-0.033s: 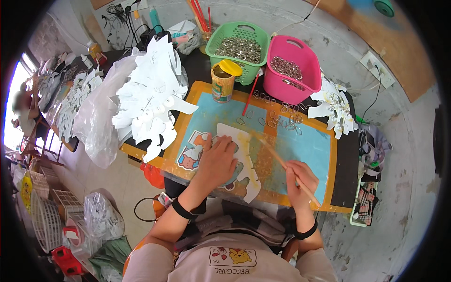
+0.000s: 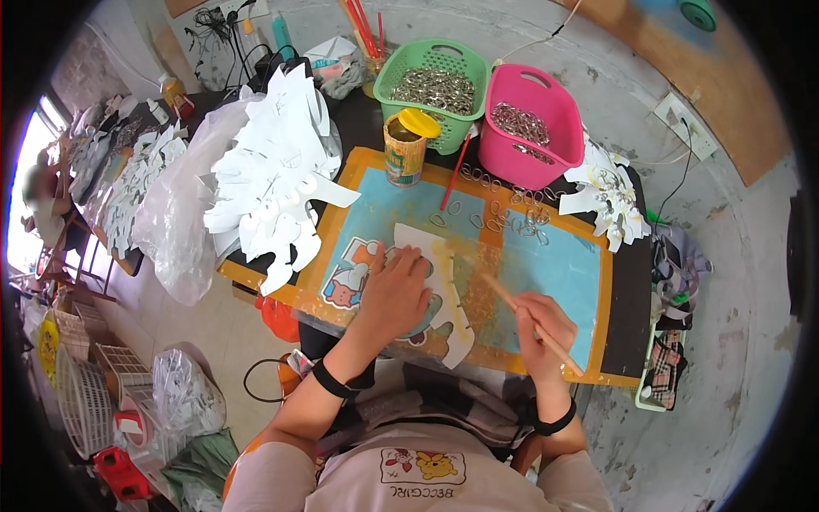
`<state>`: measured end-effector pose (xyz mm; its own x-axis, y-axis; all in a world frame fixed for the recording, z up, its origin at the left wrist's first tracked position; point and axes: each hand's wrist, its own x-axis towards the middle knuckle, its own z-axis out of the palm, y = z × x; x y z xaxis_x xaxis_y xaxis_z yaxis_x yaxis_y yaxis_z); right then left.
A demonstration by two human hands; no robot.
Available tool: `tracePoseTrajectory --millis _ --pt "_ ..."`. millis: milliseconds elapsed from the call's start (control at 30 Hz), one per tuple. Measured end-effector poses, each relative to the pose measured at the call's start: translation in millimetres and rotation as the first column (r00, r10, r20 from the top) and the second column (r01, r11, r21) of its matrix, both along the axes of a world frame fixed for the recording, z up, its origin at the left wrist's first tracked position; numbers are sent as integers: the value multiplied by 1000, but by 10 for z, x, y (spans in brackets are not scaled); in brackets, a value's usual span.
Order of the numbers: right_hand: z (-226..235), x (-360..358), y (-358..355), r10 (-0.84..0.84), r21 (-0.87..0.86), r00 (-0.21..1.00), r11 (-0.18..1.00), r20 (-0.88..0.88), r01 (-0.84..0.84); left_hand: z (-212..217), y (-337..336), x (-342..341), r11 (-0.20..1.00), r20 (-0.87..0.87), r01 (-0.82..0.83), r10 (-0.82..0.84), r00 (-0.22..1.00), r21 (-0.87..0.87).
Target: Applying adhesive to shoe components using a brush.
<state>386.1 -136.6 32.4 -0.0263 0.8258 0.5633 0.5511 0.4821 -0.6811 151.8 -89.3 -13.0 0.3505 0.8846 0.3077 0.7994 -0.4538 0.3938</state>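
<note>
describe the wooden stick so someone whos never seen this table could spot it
Find the blue mat with the orange-brown border, then look at the near side of its right half. There the right hand grips the pale wooden stick, which slants up and to the left. Unlike the red stick farther up the mat, it is tan and hand-held.

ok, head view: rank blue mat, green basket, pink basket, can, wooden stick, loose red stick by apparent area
1. Blue mat
2. Green basket and pink basket, too alike to rank
3. Can
4. Wooden stick, partly covered
5. Red stick
</note>
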Motion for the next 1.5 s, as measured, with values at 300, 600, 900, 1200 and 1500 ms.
tracePoseTrajectory --millis 300,600,900,1200,1500 --pt "13 -36 40 -25 42 999 999 22 24 16 11 6 1000 -21 0 0 1000 -13" --pt "5 22 -35 -12 55 999 998 51 9 0 9 14 1000 -26 -2 2 1000 1" --pt "-9 130 -52 14 -36 1000 999 -8 -14 16 6 20 1000 -27 -1 1 1000 1" --pt "-74 504 82 -23 -313 932 944 -361 -99 17 3 25 1000 -25 -1 1 1000 17" --pt "-111 855 368 166 -384 794 806 -585 -451 15 8 22 1000 -24 1 -2 1000 -17"
